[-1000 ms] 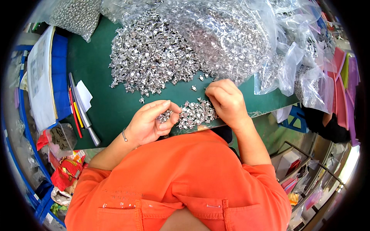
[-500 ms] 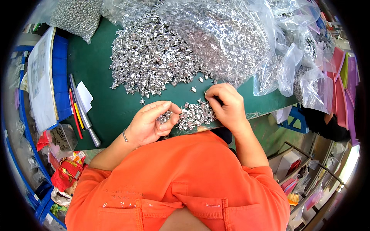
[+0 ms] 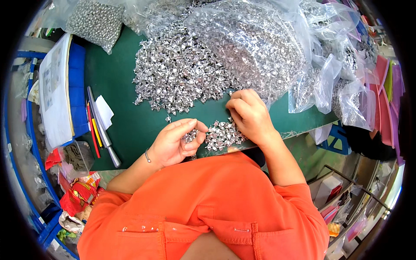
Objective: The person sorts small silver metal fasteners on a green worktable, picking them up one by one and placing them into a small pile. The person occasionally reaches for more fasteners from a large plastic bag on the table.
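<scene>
My left hand (image 3: 177, 142) is curled at the near edge of the table, its thumb and fingers bent around several small silver metal pieces (image 3: 190, 135). Beside it lies a small heap of the same pronged pieces (image 3: 223, 136). Over the right side of this heap, my right hand (image 3: 250, 116) bends down with fingers closed together; whatever is in its fingertips is hidden. Beyond both hands spreads a large pile of silver pieces (image 3: 177, 71). A clear plastic bag (image 3: 255, 47) full of them covers its right part.
On the green table (image 3: 125, 86), a silver rod-like tool (image 3: 102, 130), a red pen (image 3: 92, 130) and a yellow pen (image 3: 96, 132) lie left, near a blue bin (image 3: 78, 91). A bag of silver beads (image 3: 96, 24) stands far left. More clear bags (image 3: 327, 78) crowd the right.
The whole view has shifted slightly. My right hand has moved a little left over the small heap, and a loose piece near its fingers no longer shows. My left hand stays curled.
</scene>
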Action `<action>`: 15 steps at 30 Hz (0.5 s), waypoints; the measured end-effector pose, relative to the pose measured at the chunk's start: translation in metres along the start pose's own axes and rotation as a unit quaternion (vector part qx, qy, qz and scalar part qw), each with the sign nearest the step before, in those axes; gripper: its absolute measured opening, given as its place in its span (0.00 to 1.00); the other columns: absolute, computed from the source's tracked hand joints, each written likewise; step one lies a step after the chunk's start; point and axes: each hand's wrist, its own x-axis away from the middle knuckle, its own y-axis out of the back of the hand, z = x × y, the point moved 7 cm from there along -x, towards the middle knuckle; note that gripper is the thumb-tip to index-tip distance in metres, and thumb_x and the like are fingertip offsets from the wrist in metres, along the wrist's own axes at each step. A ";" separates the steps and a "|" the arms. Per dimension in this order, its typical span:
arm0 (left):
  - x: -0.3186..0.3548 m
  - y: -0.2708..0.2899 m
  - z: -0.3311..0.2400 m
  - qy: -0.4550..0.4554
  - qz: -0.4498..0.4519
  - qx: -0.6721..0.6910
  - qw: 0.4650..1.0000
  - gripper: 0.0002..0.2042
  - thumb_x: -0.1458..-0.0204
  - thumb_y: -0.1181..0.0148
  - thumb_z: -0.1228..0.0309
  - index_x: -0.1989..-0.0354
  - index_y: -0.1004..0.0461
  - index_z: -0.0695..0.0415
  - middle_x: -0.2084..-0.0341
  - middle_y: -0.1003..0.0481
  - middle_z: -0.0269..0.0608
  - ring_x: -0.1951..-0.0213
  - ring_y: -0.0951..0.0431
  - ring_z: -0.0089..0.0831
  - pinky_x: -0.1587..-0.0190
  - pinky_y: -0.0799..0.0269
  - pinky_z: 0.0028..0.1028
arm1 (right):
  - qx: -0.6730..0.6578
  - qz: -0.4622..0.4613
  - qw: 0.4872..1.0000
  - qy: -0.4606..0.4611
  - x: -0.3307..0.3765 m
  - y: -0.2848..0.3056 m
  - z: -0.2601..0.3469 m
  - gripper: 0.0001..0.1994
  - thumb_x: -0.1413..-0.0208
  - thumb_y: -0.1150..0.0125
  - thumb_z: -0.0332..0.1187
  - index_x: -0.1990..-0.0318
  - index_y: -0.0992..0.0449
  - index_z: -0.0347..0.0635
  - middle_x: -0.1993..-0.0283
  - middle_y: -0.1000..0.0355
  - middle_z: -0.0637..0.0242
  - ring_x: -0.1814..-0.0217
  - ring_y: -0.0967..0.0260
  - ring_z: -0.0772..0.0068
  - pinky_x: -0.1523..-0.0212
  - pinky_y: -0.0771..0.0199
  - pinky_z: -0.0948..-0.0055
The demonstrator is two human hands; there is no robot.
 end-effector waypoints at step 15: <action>-0.003 -0.004 0.000 -0.001 0.031 0.020 0.999 0.16 0.30 0.54 0.64 0.53 0.26 0.65 0.67 0.25 0.39 0.77 0.40 0.17 0.77 0.42 0.18 | -0.072 -0.060 0.992 -0.088 0.011 0.029 -0.013 0.07 0.48 0.37 0.16 0.63 0.23 0.36 0.62 0.24 0.56 0.61 0.24 0.54 0.59 0.23 0.65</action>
